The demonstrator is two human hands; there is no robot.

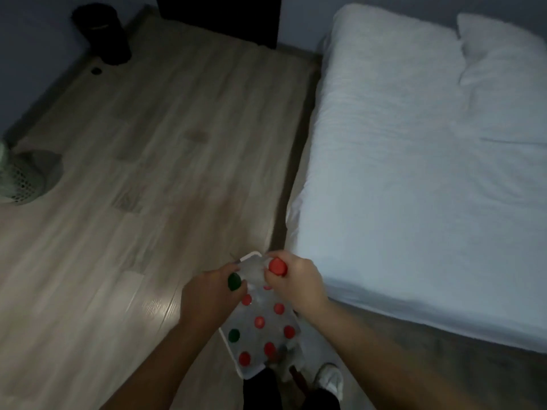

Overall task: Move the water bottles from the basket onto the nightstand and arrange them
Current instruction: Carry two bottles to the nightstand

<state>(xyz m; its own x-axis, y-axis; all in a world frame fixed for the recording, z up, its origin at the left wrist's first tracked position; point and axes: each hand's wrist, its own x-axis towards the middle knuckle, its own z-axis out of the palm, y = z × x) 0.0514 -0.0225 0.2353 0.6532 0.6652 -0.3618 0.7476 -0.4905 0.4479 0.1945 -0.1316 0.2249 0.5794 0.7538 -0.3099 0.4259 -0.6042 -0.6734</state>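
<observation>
Wood floor (pixel 142 161) extends clear ahead-left of both hands; bed (pixel 429 173) edge lies just right. Left hand (pixel 211 294) grips a green-capped bottle (pixel 234 282), right hand (pixel 291 281) a red-capped bottle (pixel 276 266), above the basket (pixel 251 257) of bottles.

Dim bedroom surroundings

A white bed (pixel 420 179) is seen at right, a black bin (pixel 102 34) upper left, a mesh basket (pixel 23 179) at left.

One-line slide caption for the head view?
Left hand grips a green-capped bottle, right hand a red-capped bottle, above the white basket.
</observation>
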